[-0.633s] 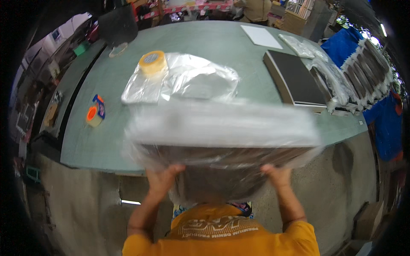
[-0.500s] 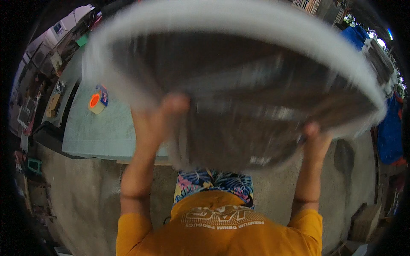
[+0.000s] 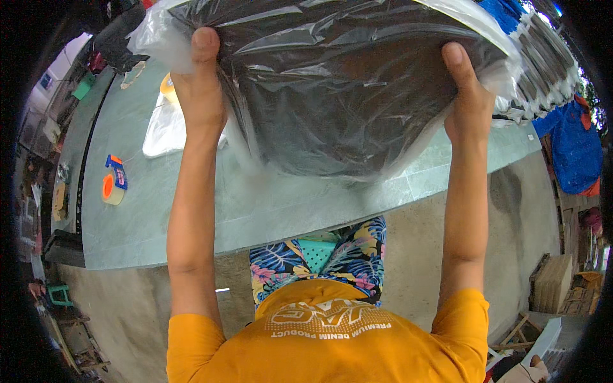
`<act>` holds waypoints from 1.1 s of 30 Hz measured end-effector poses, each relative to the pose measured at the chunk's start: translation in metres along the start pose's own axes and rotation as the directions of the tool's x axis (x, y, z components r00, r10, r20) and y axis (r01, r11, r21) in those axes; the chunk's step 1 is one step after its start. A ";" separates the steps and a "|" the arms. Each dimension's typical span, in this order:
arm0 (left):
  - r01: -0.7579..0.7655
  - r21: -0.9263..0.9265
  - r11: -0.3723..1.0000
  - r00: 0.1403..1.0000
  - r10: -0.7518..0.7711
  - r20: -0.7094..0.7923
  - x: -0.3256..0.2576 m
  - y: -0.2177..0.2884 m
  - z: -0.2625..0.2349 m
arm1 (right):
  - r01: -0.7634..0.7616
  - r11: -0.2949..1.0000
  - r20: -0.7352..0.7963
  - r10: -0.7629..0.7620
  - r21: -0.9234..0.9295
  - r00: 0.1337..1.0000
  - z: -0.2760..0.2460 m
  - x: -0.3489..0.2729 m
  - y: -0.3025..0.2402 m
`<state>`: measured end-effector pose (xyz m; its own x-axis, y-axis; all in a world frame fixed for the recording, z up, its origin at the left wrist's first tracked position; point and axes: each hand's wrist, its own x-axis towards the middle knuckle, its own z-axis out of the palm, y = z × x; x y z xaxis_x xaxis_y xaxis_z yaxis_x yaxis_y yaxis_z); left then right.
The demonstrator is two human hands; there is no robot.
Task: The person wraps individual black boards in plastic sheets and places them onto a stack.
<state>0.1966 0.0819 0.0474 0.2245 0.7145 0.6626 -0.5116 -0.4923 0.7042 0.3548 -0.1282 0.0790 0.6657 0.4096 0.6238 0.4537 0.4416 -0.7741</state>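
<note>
Between my two hands I hold up a wide, dark package wrapped in clear plastic [image 3: 338,96]. My left hand [image 3: 203,89] grips its left side, thumb lying on top of the wrinkled film. At the opposite side my right hand [image 3: 468,92] has hold of it the same way; the fingers of both hands are hidden behind or beneath it. The package hangs over the far part of a grey-green table [image 3: 274,217]. Partly behind my left wrist lie flat clear plastic bags [image 3: 163,134] with a yellowish tape roll [image 3: 168,89] on them.
An orange and blue tape dispenser [image 3: 114,182] sits on the table at left. A stack of similar plastic-wrapped dark packages [image 3: 543,64] stands at the far right, beside a blue tarp [image 3: 576,156]. A green stool [image 3: 59,295] and cardboard boxes [image 3: 550,284] are on the floor.
The package has moved away from me, showing its wrinkled plastic more clearly. Both arms have stretched forward with it. More of the table and the stack at right now shows.
</note>
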 end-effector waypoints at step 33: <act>0.272 0.743 0.612 0.636 -0.693 0.338 -0.123 -0.122 -0.122 | -0.265 0.956 0.285 0.292 -0.128 0.913 -0.004 -0.045 0.069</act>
<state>0.1302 0.1151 -0.1514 0.7779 0.6281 0.0195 0.3645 -0.4763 0.8002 0.3587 -0.1195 -0.0033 0.5709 0.7306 0.3746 0.3326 0.2112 -0.9191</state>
